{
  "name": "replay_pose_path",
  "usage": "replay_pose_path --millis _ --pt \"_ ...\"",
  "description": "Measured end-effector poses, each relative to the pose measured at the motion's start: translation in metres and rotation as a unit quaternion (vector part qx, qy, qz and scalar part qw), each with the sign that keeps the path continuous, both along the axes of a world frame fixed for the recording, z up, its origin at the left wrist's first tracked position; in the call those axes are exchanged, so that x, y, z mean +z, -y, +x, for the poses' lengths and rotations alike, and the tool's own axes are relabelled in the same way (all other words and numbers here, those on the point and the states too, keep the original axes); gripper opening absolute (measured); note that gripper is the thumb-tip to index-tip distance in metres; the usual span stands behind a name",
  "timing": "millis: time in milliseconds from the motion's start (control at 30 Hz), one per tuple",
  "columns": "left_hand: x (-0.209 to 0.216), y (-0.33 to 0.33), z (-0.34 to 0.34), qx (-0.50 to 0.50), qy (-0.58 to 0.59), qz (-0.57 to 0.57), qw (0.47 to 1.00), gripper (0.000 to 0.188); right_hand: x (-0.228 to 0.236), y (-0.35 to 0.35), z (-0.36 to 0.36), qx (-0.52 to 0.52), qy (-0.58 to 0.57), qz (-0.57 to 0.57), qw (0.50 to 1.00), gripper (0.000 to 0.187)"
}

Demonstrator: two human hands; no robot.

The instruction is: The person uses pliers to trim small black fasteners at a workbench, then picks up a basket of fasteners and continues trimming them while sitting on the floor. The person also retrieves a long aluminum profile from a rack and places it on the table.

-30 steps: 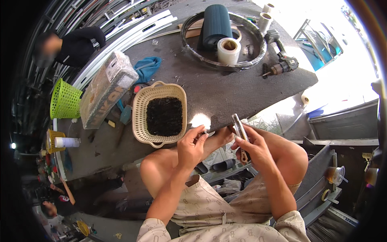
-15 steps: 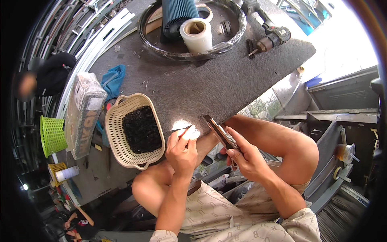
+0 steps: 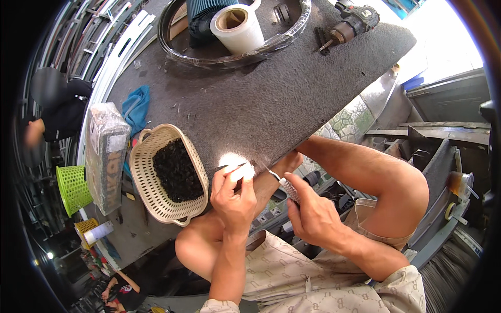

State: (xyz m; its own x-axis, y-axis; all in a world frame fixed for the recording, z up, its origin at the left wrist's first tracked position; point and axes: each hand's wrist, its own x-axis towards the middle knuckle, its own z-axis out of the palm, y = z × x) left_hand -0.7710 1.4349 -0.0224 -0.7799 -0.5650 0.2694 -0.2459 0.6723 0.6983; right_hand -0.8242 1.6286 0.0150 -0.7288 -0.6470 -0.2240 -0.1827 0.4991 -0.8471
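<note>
My left hand (image 3: 233, 201) is closed in a pinch at the table's near edge. A thin black piece (image 3: 223, 167) sticks out from its fingertips, and strong sunlight washes out part of the grip. My right hand (image 3: 317, 216) is wrapped around a utility knife (image 3: 286, 186) with a ridged metallic handle. Its narrow blade points up and left toward the left fingertips, a small gap away. Just left of my left hand stands a cream perforated basket (image 3: 143, 180), holding a heap of small black pieces (image 3: 177, 172).
On the grey-covered table (image 3: 209, 109), a cordless drill (image 3: 352, 26) lies far right. A wrapped ring (image 3: 219, 61) surrounds a plastic film roll (image 3: 239, 31). A wrapped box (image 3: 106, 156), blue cloth (image 3: 136, 109) and green basket (image 3: 73, 189) stand left. Other people are at the left.
The knife has turned, its blade now angled toward my left fingertips, and my right index finger has stretched along it. My left hand keeps its pinch. The whole view has shifted slightly.
</note>
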Motion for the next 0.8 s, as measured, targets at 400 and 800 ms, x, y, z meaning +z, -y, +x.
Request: replay_pose_path --millis 400,800 --pt "0.002 -0.002 -0.002 0.01 0.006 0.041 0.999 0.012 -0.002 0.008 0.006 0.053 -0.006 0.042 0.998 0.063" --pt "0.003 -0.001 -0.002 0.003 0.018 0.051 0.999 0.009 -0.004 0.015 0.007 0.062 0.001 0.087 0.994 0.059"
